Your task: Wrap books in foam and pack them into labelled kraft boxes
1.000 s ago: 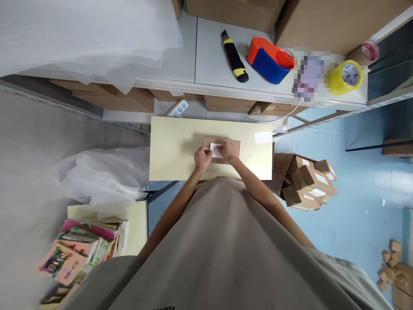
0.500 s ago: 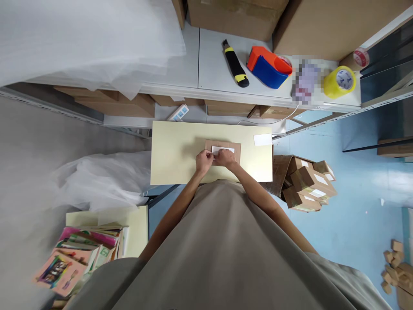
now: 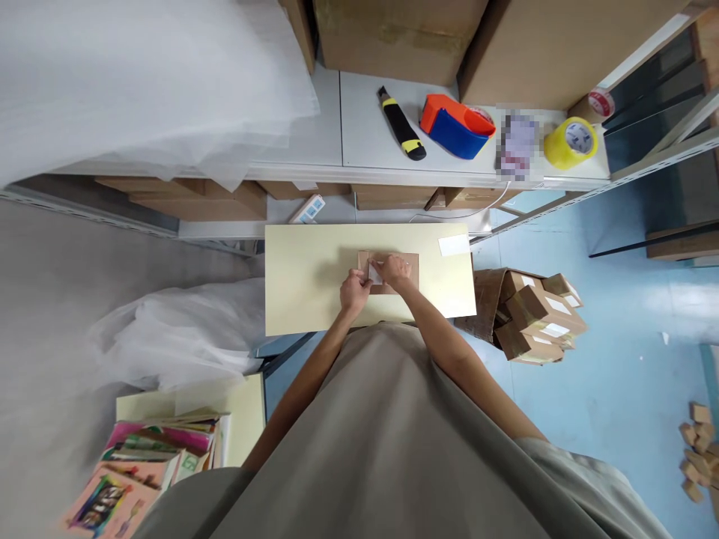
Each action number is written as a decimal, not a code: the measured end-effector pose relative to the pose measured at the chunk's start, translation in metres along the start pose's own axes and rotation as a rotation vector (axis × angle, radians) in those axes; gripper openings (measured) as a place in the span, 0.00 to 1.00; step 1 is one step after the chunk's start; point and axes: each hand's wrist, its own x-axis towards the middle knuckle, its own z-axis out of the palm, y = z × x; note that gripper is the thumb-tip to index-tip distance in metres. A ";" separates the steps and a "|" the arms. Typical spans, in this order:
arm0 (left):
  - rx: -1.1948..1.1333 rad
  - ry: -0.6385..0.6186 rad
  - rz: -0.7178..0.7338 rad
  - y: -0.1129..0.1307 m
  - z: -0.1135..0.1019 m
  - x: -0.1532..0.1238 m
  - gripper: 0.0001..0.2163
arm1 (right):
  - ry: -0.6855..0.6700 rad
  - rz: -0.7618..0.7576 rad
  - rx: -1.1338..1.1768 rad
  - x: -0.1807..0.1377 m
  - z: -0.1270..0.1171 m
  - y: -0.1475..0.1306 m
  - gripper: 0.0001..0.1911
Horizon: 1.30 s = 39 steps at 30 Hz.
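Observation:
A small flat cardboard box (image 3: 413,263) lies on the cream tabletop (image 3: 306,281) in front of me. On its upper face is a white label (image 3: 376,277), partly covered by my right hand. My left hand (image 3: 355,290) is closed at the box's left edge, its thumb beside the label's lower left corner. Bent over the label, my right hand (image 3: 394,271) has its fingertips together at the label's upper left corner. The fingers are too small to show exactly how they grip.
Another white label (image 3: 454,245) lies at the table's right end. The shelf beyond bears a box cutter (image 3: 403,123), a tape dispenser (image 3: 457,126) and yellow tape (image 3: 570,143). At right, an open carton (image 3: 486,303) holds several labelled boxes. Books (image 3: 162,457) are stacked lower left.
My right hand has shifted its fingertips up to the label's upper left corner, uncovering the label's lower left part. My left hand stays at the box's left side. The view has tilted slightly.

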 end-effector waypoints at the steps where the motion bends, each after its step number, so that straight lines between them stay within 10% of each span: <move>1: -0.007 -0.002 -0.008 -0.002 0.000 0.001 0.14 | -0.010 -0.009 -0.006 -0.001 0.000 0.001 0.36; 13: -0.314 0.022 -0.069 -0.023 0.006 0.009 0.13 | 0.041 0.152 0.092 -0.049 0.012 0.081 0.21; 19: -0.504 0.089 -0.136 -0.047 0.026 0.010 0.21 | 0.233 0.305 0.264 -0.067 0.041 0.122 0.31; 28: -0.543 -0.011 -0.063 -0.063 0.030 -0.002 0.21 | 0.224 0.142 0.856 -0.073 0.093 0.142 0.37; 39: -0.197 0.110 0.119 -0.027 0.047 -0.081 0.16 | 0.259 -0.054 0.651 -0.132 0.052 0.212 0.24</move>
